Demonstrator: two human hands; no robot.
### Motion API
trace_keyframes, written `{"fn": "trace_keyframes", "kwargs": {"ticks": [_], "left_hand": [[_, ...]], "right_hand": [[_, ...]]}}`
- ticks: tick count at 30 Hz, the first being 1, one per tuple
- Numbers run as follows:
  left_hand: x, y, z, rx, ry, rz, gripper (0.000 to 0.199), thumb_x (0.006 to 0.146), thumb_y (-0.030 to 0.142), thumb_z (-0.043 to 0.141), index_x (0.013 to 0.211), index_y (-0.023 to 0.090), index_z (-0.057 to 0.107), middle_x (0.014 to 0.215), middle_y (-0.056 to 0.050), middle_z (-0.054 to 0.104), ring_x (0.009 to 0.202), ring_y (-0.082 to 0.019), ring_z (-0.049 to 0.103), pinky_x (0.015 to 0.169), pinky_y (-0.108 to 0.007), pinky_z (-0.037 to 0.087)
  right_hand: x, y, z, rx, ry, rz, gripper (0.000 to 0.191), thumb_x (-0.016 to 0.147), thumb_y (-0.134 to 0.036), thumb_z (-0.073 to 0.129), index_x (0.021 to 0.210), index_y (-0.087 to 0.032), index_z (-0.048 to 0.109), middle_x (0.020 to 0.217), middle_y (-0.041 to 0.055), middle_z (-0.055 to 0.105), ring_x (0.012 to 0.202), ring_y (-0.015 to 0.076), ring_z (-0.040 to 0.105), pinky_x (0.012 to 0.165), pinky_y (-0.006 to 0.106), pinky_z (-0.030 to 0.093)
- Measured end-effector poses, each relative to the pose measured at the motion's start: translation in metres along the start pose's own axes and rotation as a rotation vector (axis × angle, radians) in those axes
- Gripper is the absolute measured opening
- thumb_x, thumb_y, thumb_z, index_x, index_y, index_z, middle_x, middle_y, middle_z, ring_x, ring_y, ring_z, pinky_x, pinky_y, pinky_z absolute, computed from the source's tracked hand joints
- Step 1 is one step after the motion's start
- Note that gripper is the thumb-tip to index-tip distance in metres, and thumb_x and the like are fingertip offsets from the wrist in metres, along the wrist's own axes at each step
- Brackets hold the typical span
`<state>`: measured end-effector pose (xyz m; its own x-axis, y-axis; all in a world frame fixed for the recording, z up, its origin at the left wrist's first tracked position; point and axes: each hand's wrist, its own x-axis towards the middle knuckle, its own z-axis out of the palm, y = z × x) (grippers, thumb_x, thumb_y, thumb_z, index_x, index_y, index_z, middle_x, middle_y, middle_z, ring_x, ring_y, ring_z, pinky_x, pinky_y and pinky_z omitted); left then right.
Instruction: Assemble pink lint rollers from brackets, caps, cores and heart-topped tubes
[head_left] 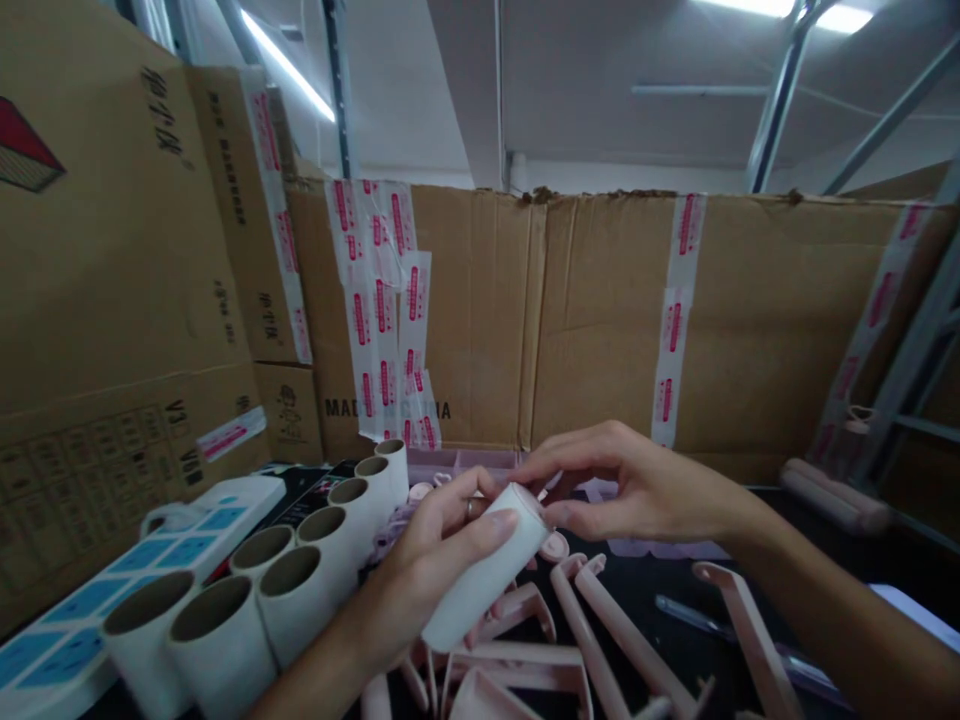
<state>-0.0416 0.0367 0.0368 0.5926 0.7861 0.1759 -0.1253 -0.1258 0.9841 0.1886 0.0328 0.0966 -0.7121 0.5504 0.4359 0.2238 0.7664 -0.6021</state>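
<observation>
My left hand point(442, 560) is wrapped round a white paper roll point(491, 575), which it holds tilted with the upper end toward my right hand. My right hand point(626, 485) is at that upper end, its thumb and fingers pinched together near the rim. A small pale bit shows between the fingertips, too small to name. Below the hands lie several pink plastic handles point(607, 635) and a pink frame-like part point(525, 665). A small round pink piece point(554, 546) sits just under the right thumb.
Several white rolls point(225, 640) stand upright on the left, beside a white power strip point(150, 570) with blue sockets. A pen point(694, 617) and pink rollers point(832, 495) lie on the right. Taped cardboard walls point(480, 320) close off the back and the left point(112, 300).
</observation>
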Motion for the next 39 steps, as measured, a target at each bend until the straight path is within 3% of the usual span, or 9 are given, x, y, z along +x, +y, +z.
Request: {"fn": "trace_keyframes", "kwargs": {"ticks": [5, 10, 14, 19, 24, 28, 31, 35, 39], "left_hand": [[0.004, -0.008, -0.003, -0.002, 0.014, -0.034, 0.037, 0.089, 0.050, 0.065, 0.101, 0.018, 0.052, 0.081, -0.004, 0.064, 0.056, -0.010, 0.057, 0.047, -0.017, 0.045], [0.005, -0.016, -0.003, 0.014, -0.026, -0.073, 0.034, 0.091, 0.048, 0.065, 0.105, 0.020, 0.053, 0.079, -0.002, 0.063, 0.054, -0.009, 0.056, 0.047, -0.016, 0.044], [0.007, -0.018, -0.001, 0.055, -0.018, -0.110, 0.040, 0.090, 0.049, 0.066, 0.113, 0.019, 0.055, 0.078, -0.004, 0.066, 0.051, -0.010, 0.058, 0.045, -0.016, 0.047], [0.012, -0.021, 0.001, 0.040, 0.045, -0.192, 0.046, 0.086, 0.050, 0.067, 0.117, 0.018, 0.053, 0.081, -0.008, 0.070, 0.051, -0.014, 0.061, 0.043, -0.019, 0.049], [0.016, -0.022, 0.001, -0.047, 0.123, -0.208, 0.046, 0.083, 0.052, 0.067, 0.111, 0.019, 0.053, 0.081, -0.011, 0.071, 0.048, -0.016, 0.060, 0.037, -0.019, 0.045], [0.016, -0.017, 0.003, -0.113, 0.191, -0.200, 0.040, 0.085, 0.050, 0.067, 0.109, 0.021, 0.053, 0.079, -0.009, 0.071, 0.048, -0.016, 0.060, 0.035, -0.019, 0.045], [0.018, -0.016, 0.005, -0.138, 0.250, -0.177, 0.033, 0.086, 0.048, 0.066, 0.098, 0.021, 0.052, 0.076, -0.007, 0.071, 0.041, -0.013, 0.055, 0.032, -0.018, 0.042], [0.021, -0.018, 0.005, -0.166, 0.303, -0.125, 0.033, 0.085, 0.046, 0.067, 0.096, 0.019, 0.053, 0.075, -0.009, 0.070, 0.041, -0.014, 0.054, 0.032, -0.020, 0.044], [0.023, -0.020, 0.004, -0.142, 0.339, -0.118, 0.029, 0.088, 0.046, 0.063, 0.098, 0.021, 0.052, 0.076, -0.008, 0.069, 0.044, -0.015, 0.055, 0.033, -0.020, 0.043]], "right_hand": [[-0.001, 0.005, -0.001, 0.048, -0.015, -0.008, 0.030, 0.094, -0.014, 0.071, 0.125, -0.016, 0.071, 0.111, 0.0053, 0.069, 0.100, 0.0188, 0.066, 0.086, 0.025, 0.055], [-0.004, 0.015, 0.004, 0.148, -0.058, 0.089, 0.029, 0.089, -0.007, 0.068, 0.118, -0.011, 0.071, 0.104, 0.0051, 0.071, 0.089, 0.0188, 0.068, 0.082, 0.027, 0.057], [-0.007, 0.024, 0.007, 0.202, -0.100, 0.110, 0.047, 0.083, 0.002, 0.063, 0.127, -0.014, 0.066, 0.106, 0.0040, 0.071, 0.092, 0.0195, 0.068, 0.086, 0.030, 0.057], [-0.009, 0.029, 0.001, 0.131, -0.125, 0.061, 0.047, 0.085, -0.003, 0.062, 0.129, -0.018, 0.067, 0.104, 0.0010, 0.070, 0.088, 0.0171, 0.066, 0.082, 0.026, 0.055], [-0.006, 0.033, 0.001, 0.025, 0.028, 0.078, 0.030, 0.097, -0.017, 0.055, 0.121, -0.017, 0.073, 0.085, -0.0014, 0.067, 0.072, 0.0134, 0.059, 0.064, 0.021, 0.046], [-0.001, 0.040, 0.012, 0.137, 0.153, 0.113, 0.026, 0.100, -0.023, 0.059, 0.121, -0.013, 0.071, 0.103, 0.0033, 0.071, 0.089, 0.0173, 0.066, 0.077, 0.024, 0.051], [0.001, 0.053, 0.010, 0.019, 0.220, 0.148, 0.024, 0.102, -0.016, 0.050, 0.122, -0.011, 0.064, 0.108, 0.0057, 0.071, 0.095, 0.0172, 0.067, 0.082, 0.026, 0.052], [-0.006, 0.082, -0.007, -0.271, 0.268, 0.324, 0.009, 0.101, -0.010, 0.056, 0.109, -0.012, 0.058, 0.085, 0.0026, 0.068, 0.077, 0.0168, 0.063, 0.069, 0.025, 0.048], [-0.015, 0.117, -0.018, -0.536, 0.122, 0.495, 0.013, 0.097, -0.010, 0.068, 0.085, -0.013, 0.063, 0.076, -0.0010, 0.061, 0.069, 0.0165, 0.060, 0.071, 0.029, 0.051]]}}
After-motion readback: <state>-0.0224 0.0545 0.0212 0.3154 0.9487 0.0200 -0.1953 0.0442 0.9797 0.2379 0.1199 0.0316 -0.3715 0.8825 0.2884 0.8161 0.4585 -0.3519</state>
